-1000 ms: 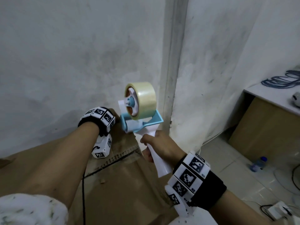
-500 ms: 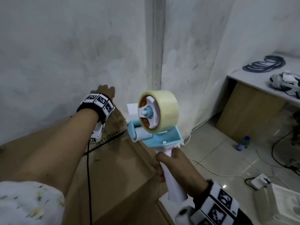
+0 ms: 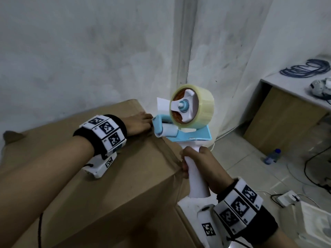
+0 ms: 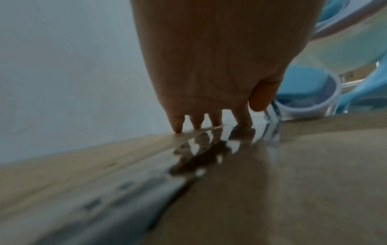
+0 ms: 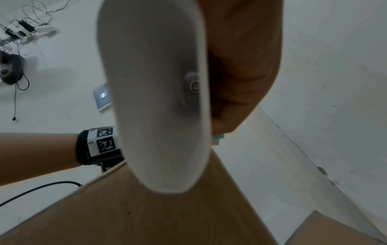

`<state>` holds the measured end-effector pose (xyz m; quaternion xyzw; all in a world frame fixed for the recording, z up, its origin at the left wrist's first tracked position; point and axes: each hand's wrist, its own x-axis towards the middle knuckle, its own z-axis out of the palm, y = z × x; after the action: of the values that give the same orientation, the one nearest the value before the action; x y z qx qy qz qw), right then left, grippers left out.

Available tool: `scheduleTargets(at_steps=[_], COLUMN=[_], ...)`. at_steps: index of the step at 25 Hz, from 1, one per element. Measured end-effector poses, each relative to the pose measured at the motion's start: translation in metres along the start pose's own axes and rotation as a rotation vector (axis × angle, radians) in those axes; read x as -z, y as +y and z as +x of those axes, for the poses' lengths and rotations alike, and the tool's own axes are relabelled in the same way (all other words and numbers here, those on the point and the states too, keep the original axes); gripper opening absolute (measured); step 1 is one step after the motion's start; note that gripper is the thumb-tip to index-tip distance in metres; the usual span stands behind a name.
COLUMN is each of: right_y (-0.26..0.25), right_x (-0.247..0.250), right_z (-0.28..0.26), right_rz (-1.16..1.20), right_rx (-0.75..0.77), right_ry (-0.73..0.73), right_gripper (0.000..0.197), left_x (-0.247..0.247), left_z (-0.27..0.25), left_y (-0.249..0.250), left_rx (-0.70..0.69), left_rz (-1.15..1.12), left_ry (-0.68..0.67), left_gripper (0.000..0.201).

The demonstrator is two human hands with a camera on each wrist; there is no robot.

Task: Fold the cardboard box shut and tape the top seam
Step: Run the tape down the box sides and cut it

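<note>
Brown cardboard box (image 3: 114, 190) filling lower left and centre of head view, top flaps down, far corner near the wall (image 3: 89, 51) at frame centre. Glossy strip of clear tape (image 4: 209, 149) noted along the top in left wrist view, running from the fingertips toward the lens.

Left arm extended from lower left across the box top toward frame centre, marker band (image 3: 103, 133) on the wrist. Left hand (image 3: 138, 124) laid palm-down at the far right edge of the box; fingers (image 4: 178, 122) straight, tips pressing on the taped surface at its far edge, thumb alongside. Nothing grasped. Fingertips just beside the blue front of the tape dispenser (image 3: 186, 129).

Right arm entering from lower right, forearm angled up toward centre, marker band (image 3: 238, 208) on the wrist. Right hand (image 3: 198, 165) wrapped firmly round the white handle (image 3: 197, 183) of the dispenser, fingers curled fully about it. Handle upright, slightly tilted; blue frame and clear tape roll (image 3: 193, 108) above the hand, roller end pointed left at the box's right top edge, just at the left fingertips. Contact between roller and cardboard not determinable.

White handle base (image 5: 159, 99) dominating right wrist view, box side (image 5: 146, 215) below it in the lower half of frame.

Bottle (image 3: 272, 155) on the tiled floor at right; coiled cables (image 3: 304, 68) on the white surface at upper right
</note>
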<state>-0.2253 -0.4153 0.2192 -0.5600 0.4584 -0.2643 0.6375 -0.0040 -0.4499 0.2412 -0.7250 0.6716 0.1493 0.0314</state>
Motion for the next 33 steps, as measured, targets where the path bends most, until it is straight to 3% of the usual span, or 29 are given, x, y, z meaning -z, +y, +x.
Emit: scheduleTargets(at_steps=[2,4,7,9,11,13,14,15,16,18,21,25,30,32,33], right_y=[-0.001,0.0,0.002,0.002,0.001,-0.001,-0.002,-0.003,-0.002,0.005,0.021,0.045,0.059,0.059,0.06], right_x=[0.0,-0.002,-0.004,-0.006,-0.007,-0.001,0.005,0.013,0.023,0.042,0.054,0.049,0.044,0.044,0.044], right_z=[0.002,0.001,-0.003,-0.008,-0.012,-0.022,-0.029,-0.039,-0.052,-0.079,-0.105,-0.107,-0.099,-0.101,-0.104], right_rz=[-0.009,-0.054,-0.14,-0.164,-0.173,-0.13,-0.088,-0.059,-0.055,-0.102,-0.159,-0.123,0.026,0.06,0.064], right_rx=[0.002,0.03,0.089,0.121,0.151,0.157,0.151,0.143,0.137,0.146,0.188,0.187,0.144,0.13,0.121], right_ry=[0.008,0.028,0.05,0.052,0.038,0.029,0.009,-0.024,-0.052,-0.068,-0.021,0.011,0.046,0.039,0.031], right_gripper=[0.033,0.035,0.035,0.036,0.041,0.044,0.04,0.033,0.027,0.027,0.037,0.029,0.036,0.036,0.034], left_x=[-0.009,-0.017,-0.022,-0.022,-0.017,-0.014,-0.012,-0.01,-0.008,-0.009,-0.003,-0.007,-0.035,-0.061,-0.073], left_z=[0.005,0.017,0.024,0.02,0.011,0.008,0.012,0.01,0.006,0.0,-0.012,-0.035,-0.099,-0.118,-0.126], left_y=[-0.007,-0.015,-0.021,-0.022,-0.016,-0.016,-0.019,-0.015,-0.006,0.007,0.018,0.044,0.091,0.106,0.111], left_rx=[0.054,-0.014,-0.039,-0.082,-0.111,-0.224,-0.337,-0.352,-0.265,-0.146,-0.028,0.107,-0.016,0.011,0.06], left_rz=[0.039,0.039,-0.013,0.072,0.094,0.074,0.171,0.22,0.247,0.229,0.2,0.208,0.029,0.035,0.072], left_ry=[-0.006,0.073,0.097,0.1,0.098,-0.019,0.07,0.088,-0.016,0.041,-0.056,-0.037,-0.11,-0.084,-0.024], left_gripper=[0.042,0.041,0.057,0.06,0.053,0.027,0.021,0.027,0.038,0.042,0.041,0.044,0.057,0.08,0.082])
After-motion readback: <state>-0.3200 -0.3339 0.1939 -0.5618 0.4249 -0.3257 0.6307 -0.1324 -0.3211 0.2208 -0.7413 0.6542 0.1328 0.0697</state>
